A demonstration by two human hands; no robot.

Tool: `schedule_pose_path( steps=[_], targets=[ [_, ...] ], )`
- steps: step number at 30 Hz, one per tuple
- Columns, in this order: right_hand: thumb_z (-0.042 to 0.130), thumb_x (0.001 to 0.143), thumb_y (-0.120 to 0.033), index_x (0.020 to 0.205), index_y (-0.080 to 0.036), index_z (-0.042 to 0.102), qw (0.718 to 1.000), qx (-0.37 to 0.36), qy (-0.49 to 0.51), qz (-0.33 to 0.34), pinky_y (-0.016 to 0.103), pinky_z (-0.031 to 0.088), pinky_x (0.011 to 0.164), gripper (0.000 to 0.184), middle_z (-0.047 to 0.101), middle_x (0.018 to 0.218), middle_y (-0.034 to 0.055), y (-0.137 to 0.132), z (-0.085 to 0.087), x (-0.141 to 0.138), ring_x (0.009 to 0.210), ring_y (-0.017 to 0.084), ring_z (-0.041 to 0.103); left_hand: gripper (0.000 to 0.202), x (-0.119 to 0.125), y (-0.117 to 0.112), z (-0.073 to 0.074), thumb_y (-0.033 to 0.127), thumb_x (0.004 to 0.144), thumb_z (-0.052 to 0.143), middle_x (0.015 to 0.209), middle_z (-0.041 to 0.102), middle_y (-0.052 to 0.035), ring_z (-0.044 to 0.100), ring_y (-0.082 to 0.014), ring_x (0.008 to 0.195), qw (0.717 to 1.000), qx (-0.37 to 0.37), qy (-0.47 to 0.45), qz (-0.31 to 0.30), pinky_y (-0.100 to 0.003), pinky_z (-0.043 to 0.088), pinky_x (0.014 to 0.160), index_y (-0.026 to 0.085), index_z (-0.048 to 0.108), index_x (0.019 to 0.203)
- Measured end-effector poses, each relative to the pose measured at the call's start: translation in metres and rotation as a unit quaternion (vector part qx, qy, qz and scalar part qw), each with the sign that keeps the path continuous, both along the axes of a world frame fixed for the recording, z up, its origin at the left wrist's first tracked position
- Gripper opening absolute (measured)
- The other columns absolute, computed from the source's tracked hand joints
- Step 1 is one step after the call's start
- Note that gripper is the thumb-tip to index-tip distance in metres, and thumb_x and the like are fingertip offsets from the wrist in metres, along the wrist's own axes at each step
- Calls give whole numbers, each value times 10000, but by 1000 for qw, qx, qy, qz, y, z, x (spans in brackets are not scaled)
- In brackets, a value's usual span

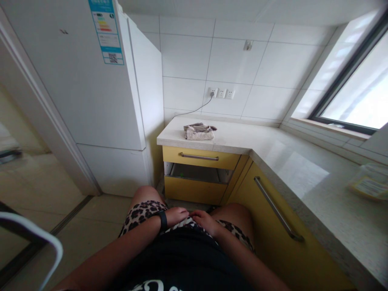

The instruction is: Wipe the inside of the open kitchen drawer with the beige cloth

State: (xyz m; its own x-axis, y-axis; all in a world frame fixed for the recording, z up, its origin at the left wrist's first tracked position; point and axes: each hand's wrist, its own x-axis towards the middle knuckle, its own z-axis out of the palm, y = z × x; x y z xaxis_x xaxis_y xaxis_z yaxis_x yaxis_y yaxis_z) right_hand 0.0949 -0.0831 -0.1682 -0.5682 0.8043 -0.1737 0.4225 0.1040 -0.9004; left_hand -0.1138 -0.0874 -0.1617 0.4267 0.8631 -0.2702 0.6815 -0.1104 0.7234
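Note:
My left hand (176, 216), with a dark band (163, 220) round the wrist, rests on the leopard-print shorts (148, 212) in my lap. It lies flat with its fingers loosely extended. Beside it, my right hand (205, 222) also rests on the lap, its fingers lying toward those of the left. Neither hand holds anything that I can see. Ahead of my knees, a folded beige-grey towel (200, 134) lies on the pale countertop (236, 135), well out of touch of both hands.
Under the counter is a yellow drawer (201, 157) with a metal handle; a gap shows above the lower yellow panel (195, 190). A white fridge (100, 93) stands at left. A yellow cabinet door (273, 226) and a clear plastic container (370, 182) are at right.

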Motion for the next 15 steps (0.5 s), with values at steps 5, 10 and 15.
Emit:
schedule_pose_path(
  steps=[5, 10, 15],
  targets=[
    [507, 810, -381, 1056, -136, 734, 1000, -1, 3, 4, 378, 453, 948, 415, 732, 1050, 104, 1, 0, 0, 1016, 258, 641, 436, 0, 0, 0, 481, 926, 361, 992, 696, -50, 602, -204, 947, 1000, -1, -1, -1, -269, 434, 808, 189, 683, 966],
    [505, 811, -376, 1063, -133, 729, 1000, -4, 2, 3, 372, 459, 935, 416, 731, 1057, 105, 1, -2, 0, 1004, 251, 648, 442, -1, 0, -2, 494, 926, 359, 989, 694, -47, 603, -199, 941, 1000, 0, -3, -2, -264, 434, 802, 190, 679, 961],
    [496, 807, -373, 1042, -135, 733, 1000, -4, 3, 4, 369, 464, 923, 410, 736, 1041, 103, 0, -1, 0, 990, 252, 653, 434, -1, 1, -2, 485, 927, 359, 975, 690, -50, 598, -200, 935, 1000, 2, -3, -4, -268, 430, 808, 185, 673, 941]
  ],
)
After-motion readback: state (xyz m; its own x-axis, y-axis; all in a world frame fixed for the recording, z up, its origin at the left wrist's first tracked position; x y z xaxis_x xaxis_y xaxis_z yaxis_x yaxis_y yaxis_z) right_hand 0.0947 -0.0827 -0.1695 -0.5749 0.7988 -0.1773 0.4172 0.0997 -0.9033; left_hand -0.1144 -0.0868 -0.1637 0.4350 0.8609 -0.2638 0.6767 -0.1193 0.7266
